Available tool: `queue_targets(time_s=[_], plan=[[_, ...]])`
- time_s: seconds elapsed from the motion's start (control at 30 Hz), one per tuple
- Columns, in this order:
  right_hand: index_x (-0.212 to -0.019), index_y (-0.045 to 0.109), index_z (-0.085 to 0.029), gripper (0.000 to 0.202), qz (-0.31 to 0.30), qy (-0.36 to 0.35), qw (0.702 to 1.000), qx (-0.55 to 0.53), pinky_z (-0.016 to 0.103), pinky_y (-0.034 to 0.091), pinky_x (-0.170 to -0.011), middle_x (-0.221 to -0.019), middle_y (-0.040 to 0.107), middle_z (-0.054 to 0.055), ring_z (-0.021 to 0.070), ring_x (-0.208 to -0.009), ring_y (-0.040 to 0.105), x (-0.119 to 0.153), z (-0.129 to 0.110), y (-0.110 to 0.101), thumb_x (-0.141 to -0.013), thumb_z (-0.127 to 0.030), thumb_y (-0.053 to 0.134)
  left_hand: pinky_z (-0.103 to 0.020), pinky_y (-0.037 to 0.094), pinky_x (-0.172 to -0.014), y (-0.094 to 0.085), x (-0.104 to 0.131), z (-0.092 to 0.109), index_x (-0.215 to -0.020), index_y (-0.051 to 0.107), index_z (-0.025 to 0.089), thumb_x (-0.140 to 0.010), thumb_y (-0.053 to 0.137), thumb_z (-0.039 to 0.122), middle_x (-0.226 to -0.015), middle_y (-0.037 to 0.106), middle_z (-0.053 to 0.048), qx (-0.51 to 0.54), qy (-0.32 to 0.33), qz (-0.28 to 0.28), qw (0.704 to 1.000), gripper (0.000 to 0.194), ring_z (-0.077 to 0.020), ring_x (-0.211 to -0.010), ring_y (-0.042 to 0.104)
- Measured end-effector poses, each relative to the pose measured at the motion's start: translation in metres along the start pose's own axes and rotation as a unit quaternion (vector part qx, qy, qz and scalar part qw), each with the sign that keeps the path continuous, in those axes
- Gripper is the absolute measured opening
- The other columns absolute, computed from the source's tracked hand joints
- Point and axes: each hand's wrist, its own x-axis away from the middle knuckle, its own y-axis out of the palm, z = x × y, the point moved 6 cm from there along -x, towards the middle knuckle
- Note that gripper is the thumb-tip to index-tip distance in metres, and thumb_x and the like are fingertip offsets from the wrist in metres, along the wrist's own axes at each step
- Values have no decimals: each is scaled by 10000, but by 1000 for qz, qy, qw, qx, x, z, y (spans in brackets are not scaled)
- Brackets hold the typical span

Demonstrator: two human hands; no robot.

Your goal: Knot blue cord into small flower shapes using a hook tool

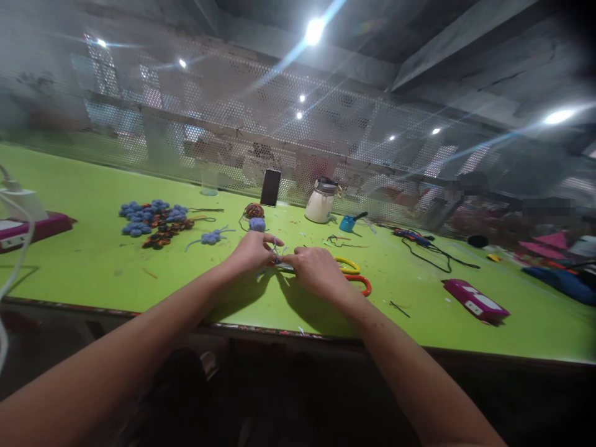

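Over the green table [405, 338], the left hand [254, 251] and right hand [316, 270] are held close, fingertips nearly meeting. The scissors [358, 277] are partly hidden by the right hand, whose grip can't be told. Between them, blue yarn [276, 248] is pinched by the left fingers

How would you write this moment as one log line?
left hand: pinching blue yarn | right hand: at the yarn, grip unclear | nearby: scissors, yarn ball, piled yarn flowers

A perforated screen [344, 139] borders the green table [395, 279].
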Motion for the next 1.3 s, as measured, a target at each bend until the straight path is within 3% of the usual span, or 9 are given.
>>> queue_targets(time_s=[0.13,0.17,0.27,0.47,0.7,0.77,1.03,1.17,1.3], plan=[[-1044,700,-275,390,58,57,980,-180,251,336,-572,-777,685,62,159,-664,555,-6,11,8,-736,-81,558,-258,341,-501,-7,-1,3,-840,718,128,-530,667,91,-483,593,16,-13,41,48,998,317,-132,-457,489],[-997,721,-251,347,72,92,953,-280,241,341,-557,-737,682,56,145,-636,540,-8,17,13,-732,-88,569,-263,349,-520,-9,-1,4,-834,722,137,-534,674,106,-502,604,8,-10,54,63,997,306,-140,-478,499],[-901,745,-161,243,96,205,786,-576,206,313,-451,-498,570,-4,92,-469,441,-14,31,33,-699,-144,610,-277,374,-582,-16,0,9,-809,732,167,-543,678,126,-568,638,-13,11,87,109,990,275,-166,-549,535],[-1065,657,-73,442,110,248,668,-693,185,257,-362,-500,520,-35,50,-367,373,-20,16,32,-675,-276,613,-289,408,-663,-24,1,12,-832,726,158,-535,734,169,-598,628,7,114,104,131,979,298,-164,-610,556],[-1044,661,-106,428,223,252,579,-743,183,256,-374,-516,498,-50,41,-383,357,-6,-4,7,-679,-329,640,-293,438,-706,-22,8,25,-1026,660,94,-550,779,243,-650,629,-1,262,97,32,960,513,-143,-656,592],[-1001,687,-119,361,275,222,597,-720,194,275,-378,-501,498,-47,48,-383,353,6,-6,-2,-704,-319,642,-296,436,-694,-24,18,31,-1034,661,91,-546,788,235,-646,631,-10,273,88,-4,958,524,-146,-653,593],[-1069,654,-153,256,315,48,875,-364,285,468,-769,-995,699,102,181,-859,641,61,-19,-48,-846,-196,535,-280,379,-642,-28,67,49,-1061,670,136,-555,781,192,-562,594,28,184,64,-86,977,521,-127,-577,537],[-1055,654,-158,251,228,56,951,-202,271,446,-731,-914,699,111,189,-833,638,66,-25,-57,-872,-147,483,-281,349,-587,-27,74,54,-1008,693,130,-549,767,203,-558,602,12,121,77,-62,988,471,-139,-550,511],[-999,692,-166,252,159,64,975,-144,252,414,-652,-811,686,103,178,-748,620,70,-31,-71,-857,-123,489,-282,345,-585,-31,79,58,-871,730,146,-560,744,184,-595,619,-2,77,88,-55,992,313,-139,-556,513]])
